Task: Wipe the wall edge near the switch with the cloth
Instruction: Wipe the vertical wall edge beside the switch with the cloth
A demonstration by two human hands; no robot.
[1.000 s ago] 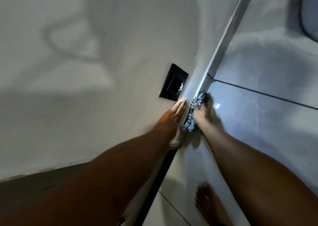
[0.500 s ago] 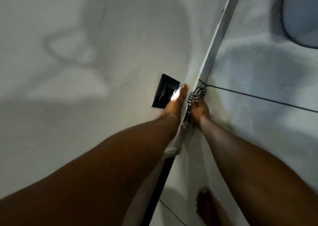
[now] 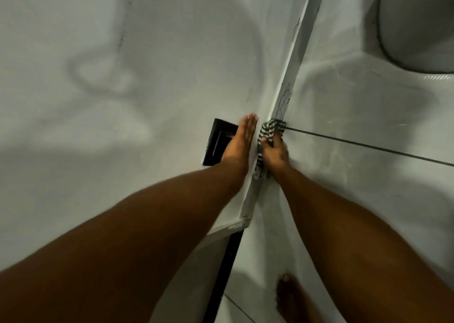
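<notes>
On the left, the black switch point(image 3: 216, 143) sits on the white wall; my left hand point(image 3: 239, 142) lies flat over its right part, fingers straight and together, holding nothing. Just beside it is the wall edge point(image 3: 287, 82). My right hand point(image 3: 274, 152) pinches the striped cloth point(image 3: 269, 132) against this edge. If my left palm presses harder, I think it can flip the switch.

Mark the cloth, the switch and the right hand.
cloth point(image 3: 269, 129): head view, on the striped bunch above the fingers.
switch point(image 3: 216, 145): head view, on the black plate left of the left hand.
right hand point(image 3: 275, 154): head view, on the back of the hand gripping the cloth.
</notes>
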